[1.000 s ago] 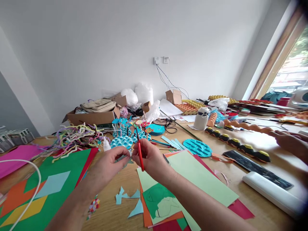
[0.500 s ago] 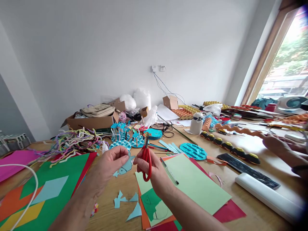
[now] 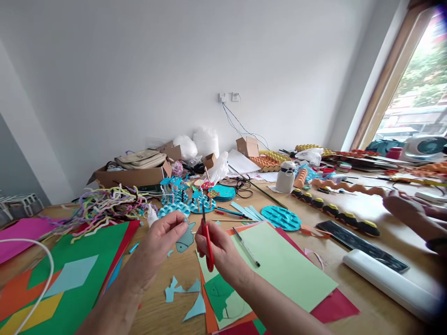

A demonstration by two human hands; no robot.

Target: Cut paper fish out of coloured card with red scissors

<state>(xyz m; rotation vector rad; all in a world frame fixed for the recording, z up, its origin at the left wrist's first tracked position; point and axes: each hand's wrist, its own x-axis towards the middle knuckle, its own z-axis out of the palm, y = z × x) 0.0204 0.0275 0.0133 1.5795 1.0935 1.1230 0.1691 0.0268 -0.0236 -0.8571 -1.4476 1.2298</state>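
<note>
Pinched between the fingertips of my left hand point(image 3: 166, 237) is a light blue paper fish point(image 3: 185, 239) with a drawn eye and gill line. My right hand point(image 3: 220, 249) grips red-handled scissors point(image 3: 208, 246), their blades pointing up and away, beside the fish. The blades look close together and apart from the paper. Light blue paper scraps point(image 3: 195, 304) lie on the table below my hands. Under my right forearm is a pale green sheet point(image 3: 286, 265) with a pen point(image 3: 246, 247) on it, and a green piece with a fish outline point(image 3: 218, 295) lies at its near corner.
At left are coloured sheets point(image 3: 80, 251) and a heap of fuzzy craft stems point(image 3: 108, 204). Blue discs point(image 3: 281, 217), a bottle point(image 3: 285, 177) and painted egg-carton strips point(image 3: 331, 211) stand ahead and right. Another person's hand point(image 3: 405, 211) is at the far right, near a white case point(image 3: 384, 279).
The fish has turned in my left fingers and hangs more upright. The scissors have tilted left, with their handles turned. A small blue scrap now shows on the table below the fish.
</note>
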